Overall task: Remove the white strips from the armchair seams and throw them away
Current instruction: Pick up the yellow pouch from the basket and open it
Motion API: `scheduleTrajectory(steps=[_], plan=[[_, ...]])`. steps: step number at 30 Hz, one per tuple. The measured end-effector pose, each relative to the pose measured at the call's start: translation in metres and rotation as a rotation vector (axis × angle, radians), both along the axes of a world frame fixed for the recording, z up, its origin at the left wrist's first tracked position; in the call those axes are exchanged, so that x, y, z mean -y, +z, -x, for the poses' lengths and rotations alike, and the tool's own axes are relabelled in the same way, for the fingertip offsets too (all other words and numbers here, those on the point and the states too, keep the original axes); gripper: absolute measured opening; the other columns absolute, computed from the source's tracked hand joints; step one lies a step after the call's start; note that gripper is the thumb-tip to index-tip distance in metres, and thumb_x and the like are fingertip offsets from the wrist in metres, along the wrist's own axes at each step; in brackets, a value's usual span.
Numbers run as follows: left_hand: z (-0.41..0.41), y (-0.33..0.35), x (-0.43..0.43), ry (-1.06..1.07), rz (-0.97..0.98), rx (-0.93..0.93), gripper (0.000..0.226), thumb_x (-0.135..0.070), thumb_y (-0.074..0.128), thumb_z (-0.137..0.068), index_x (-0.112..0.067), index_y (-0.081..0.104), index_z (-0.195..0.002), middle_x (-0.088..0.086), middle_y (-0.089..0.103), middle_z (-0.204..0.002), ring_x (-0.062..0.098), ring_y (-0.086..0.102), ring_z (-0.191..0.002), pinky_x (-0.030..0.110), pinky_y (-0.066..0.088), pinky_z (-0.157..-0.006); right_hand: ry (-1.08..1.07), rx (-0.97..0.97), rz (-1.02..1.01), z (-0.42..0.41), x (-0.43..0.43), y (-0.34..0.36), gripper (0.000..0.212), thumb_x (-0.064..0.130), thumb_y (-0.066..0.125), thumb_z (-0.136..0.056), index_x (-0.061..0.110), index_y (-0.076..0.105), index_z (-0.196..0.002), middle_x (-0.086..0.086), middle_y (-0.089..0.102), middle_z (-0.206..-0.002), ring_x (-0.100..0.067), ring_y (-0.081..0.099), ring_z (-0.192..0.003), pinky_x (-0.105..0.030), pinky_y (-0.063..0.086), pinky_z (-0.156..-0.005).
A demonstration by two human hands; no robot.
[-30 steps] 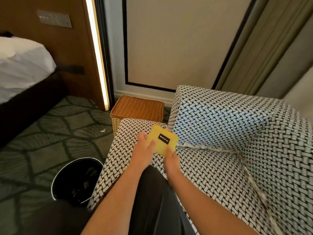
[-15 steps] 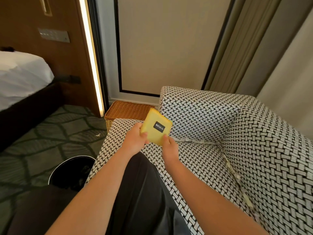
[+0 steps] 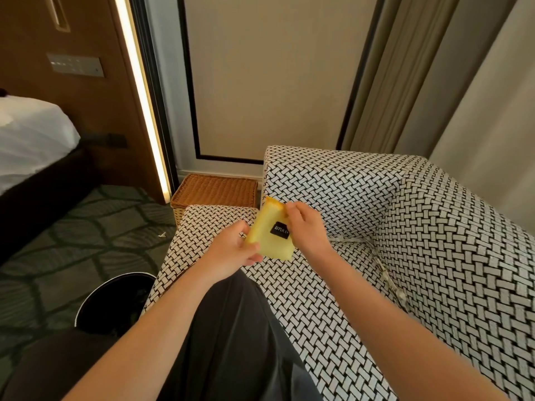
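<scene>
A black-and-white woven armchair (image 3: 434,227) fills the right half of the view. White strips (image 3: 385,273) lie in the seam between its seat and its arm and back. Above the seat I hold a flat yellow pouch (image 3: 266,241) with a black label. My left hand (image 3: 231,253) grips its lower left edge. My right hand (image 3: 307,230) pinches its upper right edge near the top corner. A round black bin (image 3: 95,302) stands on the carpet left of the seat, partly hidden by my arm and knee.
A wicker basket (image 3: 214,191) sits against the wall behind the seat. A bed (image 3: 31,140) with white linen stands at the far left. Patterned green carpet (image 3: 86,235) with a small white scrap (image 3: 161,235) lies between. Curtains (image 3: 405,82) hang behind the chair.
My right hand has moved from the pouch's lower edge up to its top right corner, and the pouch has tilted more upright. The view has tipped upward and shifted right.
</scene>
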State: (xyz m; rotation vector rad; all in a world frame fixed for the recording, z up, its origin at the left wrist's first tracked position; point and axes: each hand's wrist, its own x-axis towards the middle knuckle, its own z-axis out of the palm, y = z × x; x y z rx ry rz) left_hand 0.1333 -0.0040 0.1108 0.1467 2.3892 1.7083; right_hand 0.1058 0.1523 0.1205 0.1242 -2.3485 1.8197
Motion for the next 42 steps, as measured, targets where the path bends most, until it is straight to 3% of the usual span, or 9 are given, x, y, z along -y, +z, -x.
scheduleTrajectory(steps=[8,14,18,21,26,32,36,37,42], plan=[[0.025,-0.004,-0.004,-0.122,-0.413,0.439,0.082,-0.077,0.035,-0.064,-0.028,0.046,-0.128,0.010,0.057,-0.126,0.028,0.060,-0.111,0.048,0.044,-0.093,0.237,-0.055,-0.120,0.011,0.002,-0.001,0.034,0.018,0.041,-0.098,0.001,0.054,-0.072,0.006,0.048,-0.059,-0.006,0.041,-0.054,-0.022,0.037,-0.056],[0.057,-0.018,-0.002,-0.108,-0.349,0.413,0.076,-0.066,0.060,-0.070,-0.030,0.039,-0.133,0.003,0.058,-0.116,0.023,0.055,-0.116,0.046,0.039,-0.102,0.402,-0.027,-0.239,0.028,0.013,-0.006,0.023,0.011,0.043,-0.096,0.010,0.060,-0.079,-0.005,0.059,-0.074,-0.011,0.056,-0.067,-0.029,0.048,-0.068],[0.067,-0.032,-0.003,0.100,-0.548,0.342,0.041,-0.050,0.039,-0.092,-0.027,0.044,-0.126,0.005,0.053,-0.117,0.018,0.052,-0.102,0.038,0.041,-0.090,0.283,0.122,-0.303,0.043,0.007,-0.009,0.026,0.011,0.044,-0.094,0.009,0.056,-0.071,0.001,0.051,-0.059,-0.009,0.039,-0.048,-0.025,0.034,-0.050],[0.076,-0.039,-0.013,0.193,-0.311,0.229,0.030,-0.046,0.036,-0.096,-0.034,0.038,-0.123,0.002,0.049,-0.120,0.021,0.050,-0.103,0.038,0.042,-0.084,0.240,0.428,-0.293,0.057,0.003,-0.012,0.022,0.013,0.045,-0.094,0.009,0.063,-0.081,0.002,0.049,-0.058,-0.005,0.031,-0.040,-0.017,0.025,-0.039],[0.082,-0.047,-0.025,0.127,0.087,0.142,0.057,-0.059,0.032,-0.092,-0.029,0.028,-0.139,-0.010,0.043,-0.120,0.016,0.047,-0.105,0.028,0.038,-0.083,0.205,0.854,0.252,0.078,0.001,-0.020,0.013,0.004,0.051,-0.090,-0.002,0.058,-0.100,-0.003,0.049,-0.063,-0.005,0.030,-0.044,-0.011,0.026,-0.034],[0.099,-0.061,-0.020,0.101,0.236,0.245,0.067,-0.062,0.020,-0.092,-0.024,0.017,-0.147,0.011,0.039,-0.144,0.027,0.043,-0.125,0.030,0.029,-0.083,0.175,0.883,0.462,0.095,0.005,-0.034,0.027,-0.004,0.053,-0.089,-0.009,0.055,-0.116,-0.022,0.058,-0.116,-0.023,0.062,-0.103,-0.023,0.058,-0.071],[0.115,-0.081,-0.016,0.133,0.220,0.354,0.087,-0.081,0.015,-0.078,-0.026,0.022,-0.146,0.010,0.038,-0.144,0.029,0.042,-0.127,0.041,0.033,-0.095,0.189,0.889,0.447,0.100,0.014,-0.047,0.033,-0.008,0.048,-0.089,-0.017,0.045,-0.120,-0.006,0.044,-0.098,-0.022,0.056,-0.110,-0.037,0.043,-0.103],[0.120,-0.090,-0.014,0.136,0.208,0.367,0.099,-0.089,0.014,-0.069,-0.026,0.027,-0.144,0.011,0.042,-0.142,0.031,0.045,-0.124,0.042,0.033,-0.099,0.196,0.904,0.485,0.098,0.015,-0.047,0.035,-0.007,0.045,-0.091,-0.018,0.041,-0.124,-0.019,0.032,-0.130,-0.026,0.053,-0.116,-0.037,0.042,-0.104],[0.135,-0.111,-0.011,0.194,0.175,0.526,0.116,-0.093,0.012,-0.058,-0.020,0.027,-0.146,0.012,0.038,-0.146,0.033,0.041,-0.128,0.048,0.031,-0.106,0.122,0.862,0.460,0.097,0.014,-0.051,0.032,0.005,0.042,-0.097,-0.006,0.046,-0.127,-0.021,0.060,-0.114,-0.027,0.060,-0.103,-0.031,0.052,-0.083]])
